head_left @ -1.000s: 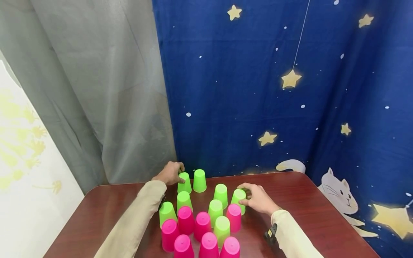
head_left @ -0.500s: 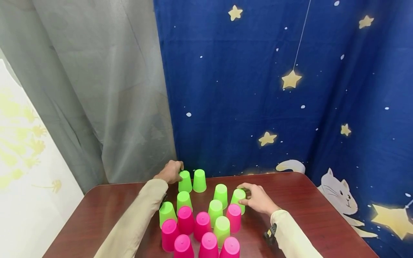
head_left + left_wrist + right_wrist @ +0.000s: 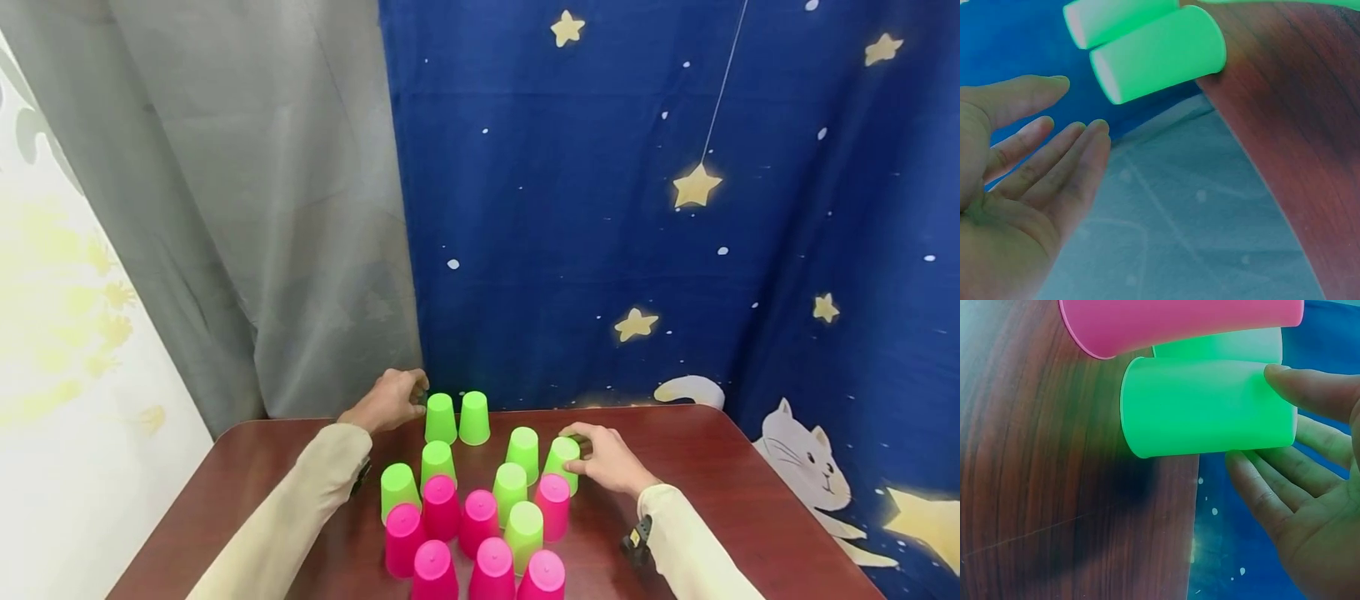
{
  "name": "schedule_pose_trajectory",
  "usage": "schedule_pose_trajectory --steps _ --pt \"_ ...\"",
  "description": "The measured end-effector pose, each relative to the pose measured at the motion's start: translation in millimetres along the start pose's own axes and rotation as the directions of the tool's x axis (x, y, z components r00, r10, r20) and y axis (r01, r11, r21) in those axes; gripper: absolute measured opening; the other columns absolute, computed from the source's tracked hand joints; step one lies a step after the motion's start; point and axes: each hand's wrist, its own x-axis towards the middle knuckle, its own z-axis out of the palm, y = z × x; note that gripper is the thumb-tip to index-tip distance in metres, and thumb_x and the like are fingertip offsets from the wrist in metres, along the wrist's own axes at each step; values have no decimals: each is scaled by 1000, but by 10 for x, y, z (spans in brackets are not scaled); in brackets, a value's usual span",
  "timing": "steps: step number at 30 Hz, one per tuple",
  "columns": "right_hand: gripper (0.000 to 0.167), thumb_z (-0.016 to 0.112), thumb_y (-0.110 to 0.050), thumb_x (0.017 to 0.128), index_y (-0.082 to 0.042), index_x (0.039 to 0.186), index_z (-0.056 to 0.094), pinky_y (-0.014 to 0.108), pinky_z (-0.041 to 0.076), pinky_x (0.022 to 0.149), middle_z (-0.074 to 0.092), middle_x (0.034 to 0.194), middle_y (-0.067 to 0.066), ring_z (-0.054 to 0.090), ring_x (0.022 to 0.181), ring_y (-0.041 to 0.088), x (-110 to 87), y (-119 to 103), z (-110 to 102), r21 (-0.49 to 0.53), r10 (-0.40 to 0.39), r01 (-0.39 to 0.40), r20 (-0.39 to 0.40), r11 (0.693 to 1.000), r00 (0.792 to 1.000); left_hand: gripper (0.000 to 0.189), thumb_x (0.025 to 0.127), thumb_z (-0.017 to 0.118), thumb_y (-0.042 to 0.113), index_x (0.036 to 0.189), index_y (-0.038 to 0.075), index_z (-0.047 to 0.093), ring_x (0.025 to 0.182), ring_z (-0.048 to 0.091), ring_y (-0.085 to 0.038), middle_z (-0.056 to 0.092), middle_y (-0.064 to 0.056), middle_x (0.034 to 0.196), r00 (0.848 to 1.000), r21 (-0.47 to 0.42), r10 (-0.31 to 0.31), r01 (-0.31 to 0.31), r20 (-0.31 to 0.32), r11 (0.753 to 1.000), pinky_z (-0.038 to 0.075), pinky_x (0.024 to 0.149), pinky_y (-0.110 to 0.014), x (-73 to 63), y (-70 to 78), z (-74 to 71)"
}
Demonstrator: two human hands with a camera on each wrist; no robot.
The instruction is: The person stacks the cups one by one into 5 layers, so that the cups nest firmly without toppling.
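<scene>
My left hand (image 3: 386,402) is beside the far-left green cup (image 3: 440,419), fingers loosely spread. In the left wrist view a gap separates its fingertips from that cup (image 3: 1160,56), and the palm holds nothing. Another green cup (image 3: 474,419) stands close on its right. At the right of the group, my right hand (image 3: 609,461) is around a green cup (image 3: 559,468). The right wrist view has the thumb against the side of this cup (image 3: 1204,409) near its narrow end, with the other fingers around the opposite side. All the cups stand upside down.
Several more green cups (image 3: 523,454) and pink cups (image 3: 478,521) stand close together nearer the body. They rest on a dark red wooden table (image 3: 697,492). A grey curtain (image 3: 300,208) and a blue star-patterned curtain (image 3: 555,208) hang behind the far edge.
My left hand has pushed its green cup slightly right toward the neighbouring one, then let go and drawn back left. The right hand stays at its cup. The head view has shifted slightly.
</scene>
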Motion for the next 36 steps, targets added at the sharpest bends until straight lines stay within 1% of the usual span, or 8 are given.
schedule_pose_trajectory --steps 4,8,13,18,22,25,31,36 --pt "42 83 -9 79 -6 117 67 43 61 84 73 105 11 73 92 26 12 23 -47 -16 -3 3 -4 1000 1000 25 89 73 10 112 4 66 96 70 -21 73 -11 105 998 -41 53 -55 -47 998 59 85 -37 -224 67 -94" --pt "41 83 -8 79 -4 116 67 43 61 83 73 106 12 73 90 24 40 37 -101 -29 -1 1 -11 1000 1000 20 89 74 11 107 7 67 93 71 -19 73 -8 101 989 -61 103 -110 -110 992 60 83 -36 -500 79 -132" --pt "39 83 -7 78 -4 114 69 43 61 83 73 105 12 72 88 23 137 33 -132 -51 23 -25 -39 998 999 17 88 75 12 104 10 68 88 71 -15 74 -6 98 986 -105 64 -80 -153 991 61 81 -37 -824 68 -107" --pt "37 82 -8 79 -5 114 69 40 61 82 73 104 12 71 89 23 287 15 -114 -64 26 -29 -45 998 999 17 86 76 10 101 14 69 82 69 -8 74 0 94 975 -133 51 -82 -217 988 60 76 -28 -1141 60 41" --pt "36 81 -7 81 -4 114 69 41 61 83 73 105 13 71 90 25 418 -25 -78 -61 24 -26 -36 998 999 18 86 77 10 102 14 69 78 66 0 74 1 95 973 -194 30 -76 -230 978 58 73 -21 -1369 66 154" --pt "35 80 -7 81 -4 114 69 42 60 84 73 105 14 71 91 26 517 -79 -41 -62 19 -21 -35 998 999 19 86 77 10 103 12 69 79 66 1 74 0 97 970 -240 9 -69 -242 968 58 72 -20 -1478 65 214" --pt "35 80 -8 82 -4 115 69 41 60 85 73 106 13 69 92 24 692 -187 51 -73 35 -37 -27 997 999 21 83 77 4 101 12 70 81 66 0 74 1 95 950 -263 -5 -81 -313 961 59 70 -21 -1617 55 328" --pt "36 80 -7 81 -3 115 68 42 59 86 73 106 13 69 93 23 794 -229 117 -71 50 -52 -32 996 998 20 84 76 5 100 14 69 79 64 3 73 2 94 948 -300 3 -103 -317 948 58 69 -21 -1716 107 397"
